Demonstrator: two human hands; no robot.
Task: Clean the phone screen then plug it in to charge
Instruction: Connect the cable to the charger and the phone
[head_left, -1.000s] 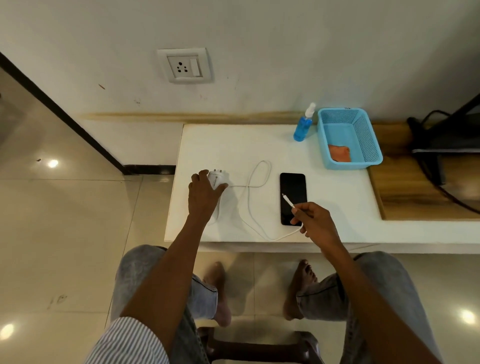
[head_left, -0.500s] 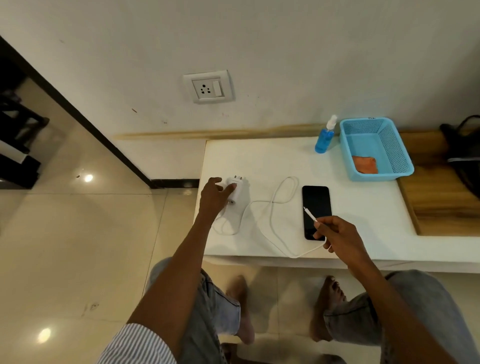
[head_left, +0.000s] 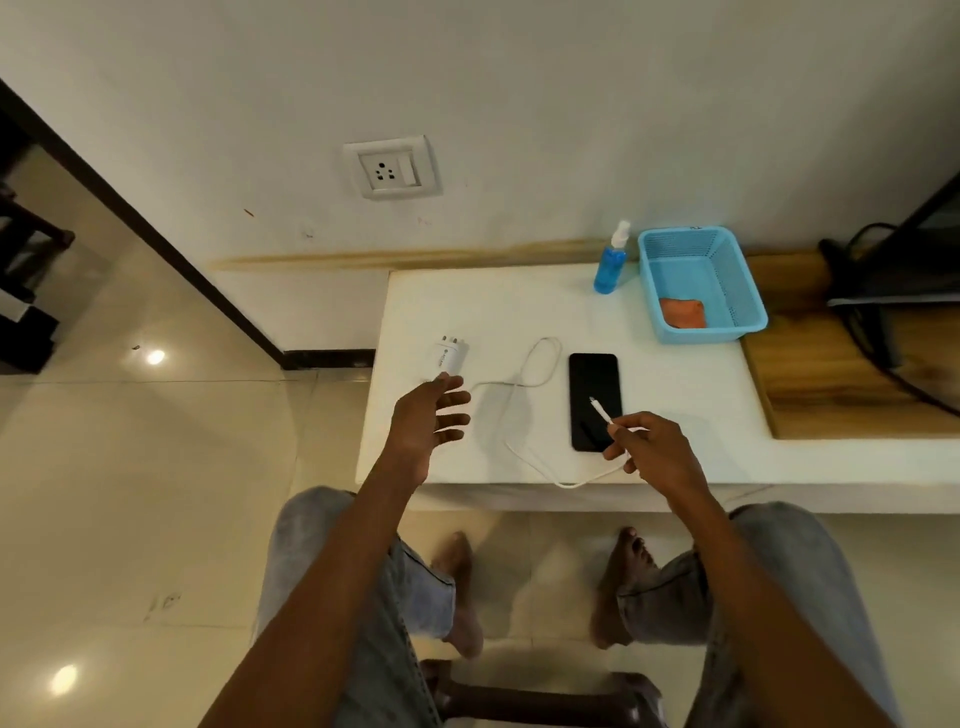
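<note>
A black phone (head_left: 595, 400) lies face up on the white table (head_left: 675, 415). My right hand (head_left: 652, 449) pinches the white cable's connector end (head_left: 601, 410) just above the phone's lower half. The cable (head_left: 524, 415) loops left across the table to a white charger plug (head_left: 449, 354) lying near the left edge. My left hand (head_left: 430, 415) hovers with fingers spread just below the plug, holding nothing. A wall socket (head_left: 389, 167) sits on the wall above the table.
A blue spray bottle (head_left: 611, 260) stands at the table's back beside a blue basket (head_left: 743, 291) holding an orange cloth (head_left: 683, 312). A wooden surface (head_left: 831, 374) with dark cables lies to the right. My knees and bare feet are below the table edge.
My left hand has let go of the charger plug and drawn back toward me with its fingers spread. The right hand still holds the connector over the phone. The view has shifted.
</note>
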